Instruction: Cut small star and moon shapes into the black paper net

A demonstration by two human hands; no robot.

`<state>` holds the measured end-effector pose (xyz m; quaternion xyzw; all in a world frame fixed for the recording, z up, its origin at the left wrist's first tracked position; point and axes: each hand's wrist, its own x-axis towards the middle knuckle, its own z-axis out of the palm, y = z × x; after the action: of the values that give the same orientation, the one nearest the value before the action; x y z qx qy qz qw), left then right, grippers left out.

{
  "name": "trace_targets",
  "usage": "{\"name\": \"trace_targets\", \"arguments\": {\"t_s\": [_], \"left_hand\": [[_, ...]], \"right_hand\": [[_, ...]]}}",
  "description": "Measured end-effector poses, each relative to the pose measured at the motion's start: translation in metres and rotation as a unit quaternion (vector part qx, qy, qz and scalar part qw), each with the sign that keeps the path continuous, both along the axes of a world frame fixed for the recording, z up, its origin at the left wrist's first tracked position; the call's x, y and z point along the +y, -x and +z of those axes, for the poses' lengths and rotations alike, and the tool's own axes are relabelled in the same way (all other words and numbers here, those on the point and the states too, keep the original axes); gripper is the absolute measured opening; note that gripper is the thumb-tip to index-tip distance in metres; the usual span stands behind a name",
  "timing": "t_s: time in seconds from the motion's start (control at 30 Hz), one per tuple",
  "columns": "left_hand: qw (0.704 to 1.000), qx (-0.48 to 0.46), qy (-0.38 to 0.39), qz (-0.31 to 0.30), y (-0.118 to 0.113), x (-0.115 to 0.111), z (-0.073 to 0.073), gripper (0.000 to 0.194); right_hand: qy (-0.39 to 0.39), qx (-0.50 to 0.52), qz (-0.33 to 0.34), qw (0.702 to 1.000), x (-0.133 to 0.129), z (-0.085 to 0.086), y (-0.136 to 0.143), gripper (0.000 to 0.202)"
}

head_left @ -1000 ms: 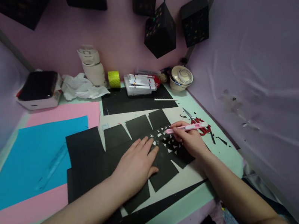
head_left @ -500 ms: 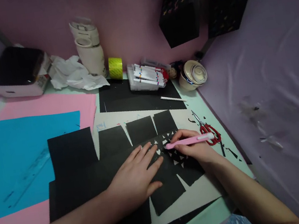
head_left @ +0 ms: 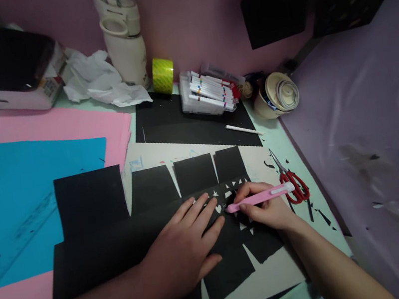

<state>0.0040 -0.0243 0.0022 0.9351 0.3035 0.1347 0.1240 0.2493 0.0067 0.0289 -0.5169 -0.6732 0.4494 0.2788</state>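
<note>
My left hand (head_left: 184,245) lies flat with fingers spread on a sheet of black paper (head_left: 108,244) that has flaps along its edges. Star, heart and triangle openings show near its right end, letting the white surface through. A pink craft knife (head_left: 255,199) is gripped in my right hand (head_left: 265,209), pen-fashion. Its tip meets the black paper just right of the heart opening; the blade itself is too small to make out. Red-handled scissors (head_left: 295,187) lie just beyond my right hand, among small black scraps (head_left: 324,220).
Behind the paper are a box of white markers (head_left: 209,92), a loose white stick (head_left: 244,130), yellow tape (head_left: 163,76), a bottle (head_left: 127,54) and a lidded pot (head_left: 268,103). Blue paper (head_left: 10,199) covers pink sheets (head_left: 120,126) at left. Dark boxes (head_left: 275,6) hang upper right.
The view has shifted and come closer, so the things at the back sit higher or further right. Both hands keep their places on the paper, with the knife tip still beside the heart.
</note>
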Motion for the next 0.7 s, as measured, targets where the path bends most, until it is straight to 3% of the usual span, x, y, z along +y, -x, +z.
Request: {"name": "trace_targets", "arguments": {"t_s": [0.7], "left_hand": [[1.000,-0.012,0.006,0.001,0.0010,0.0007,-0.0006,0.059]], "right_hand": [[0.003,-0.025,0.009,1.000,-0.0004,0.0017,0.0046,0.005]]}}
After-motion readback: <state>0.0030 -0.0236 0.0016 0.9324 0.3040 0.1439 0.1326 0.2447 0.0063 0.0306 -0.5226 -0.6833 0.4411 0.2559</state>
